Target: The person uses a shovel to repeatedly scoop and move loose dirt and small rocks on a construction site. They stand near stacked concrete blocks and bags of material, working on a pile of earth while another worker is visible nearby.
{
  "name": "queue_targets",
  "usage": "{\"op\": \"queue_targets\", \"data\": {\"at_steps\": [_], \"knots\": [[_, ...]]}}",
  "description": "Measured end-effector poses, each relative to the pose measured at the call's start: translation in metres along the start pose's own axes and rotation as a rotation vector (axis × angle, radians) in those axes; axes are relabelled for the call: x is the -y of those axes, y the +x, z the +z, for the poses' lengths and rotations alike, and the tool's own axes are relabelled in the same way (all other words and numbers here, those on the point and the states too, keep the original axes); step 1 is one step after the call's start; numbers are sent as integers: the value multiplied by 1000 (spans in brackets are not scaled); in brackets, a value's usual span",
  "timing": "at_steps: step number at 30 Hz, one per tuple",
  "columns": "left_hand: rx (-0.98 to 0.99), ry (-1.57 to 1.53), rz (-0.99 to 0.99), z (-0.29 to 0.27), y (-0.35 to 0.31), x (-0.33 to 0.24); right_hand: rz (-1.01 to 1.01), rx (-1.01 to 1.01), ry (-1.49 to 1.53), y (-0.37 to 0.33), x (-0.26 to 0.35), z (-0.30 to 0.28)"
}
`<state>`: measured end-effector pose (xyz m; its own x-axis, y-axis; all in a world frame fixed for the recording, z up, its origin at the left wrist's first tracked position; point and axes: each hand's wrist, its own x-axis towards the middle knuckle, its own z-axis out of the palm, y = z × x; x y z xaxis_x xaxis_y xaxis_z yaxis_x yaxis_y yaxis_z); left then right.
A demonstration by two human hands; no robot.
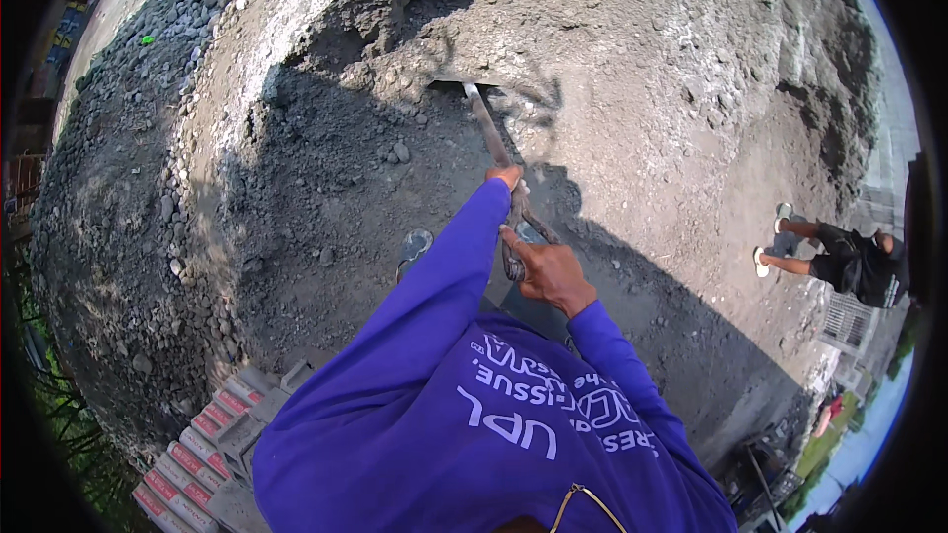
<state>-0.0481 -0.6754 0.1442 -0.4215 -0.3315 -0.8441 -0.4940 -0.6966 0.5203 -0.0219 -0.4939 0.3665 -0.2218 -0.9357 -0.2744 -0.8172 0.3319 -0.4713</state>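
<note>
A shovel [488, 128] with a worn wooden shaft stretches away from me. Its dark blade, seen nearly edge-on, meets the foot of a large mound of grey sand and gravel [632, 69]. My left hand [506, 178] is wrapped round the lower shaft, arm stretched forward. Nearer to my body, my right hand [555, 274] grips the forked handle end, its index finger lying along it. Some of those right fingers are hidden behind the handle. Both arms wear purple sleeves. One of my shoes [416, 245] shows left of the shovel.
At the lower left are stacked red-and-white bags [183, 474] beside grey concrete blocks [242, 444]. A pile of stones [168, 30] lies far left. On the right, a person in black [859, 262] stands near a grey crate [847, 321]. Shadow crosses the ground.
</note>
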Motion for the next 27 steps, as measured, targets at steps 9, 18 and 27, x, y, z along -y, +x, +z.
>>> {"op": "queue_targets", "data": {"at_steps": [9,18,27], "knots": [[271,-379,-253,-94,-101,15,380,-410,399,-23,198,-14],[212,-460,-292,-113,-145,51,351,-357,163,-45,264,-31],[38,75,-163,-195,-72,13,204,-172,153,28,262,51]]}}
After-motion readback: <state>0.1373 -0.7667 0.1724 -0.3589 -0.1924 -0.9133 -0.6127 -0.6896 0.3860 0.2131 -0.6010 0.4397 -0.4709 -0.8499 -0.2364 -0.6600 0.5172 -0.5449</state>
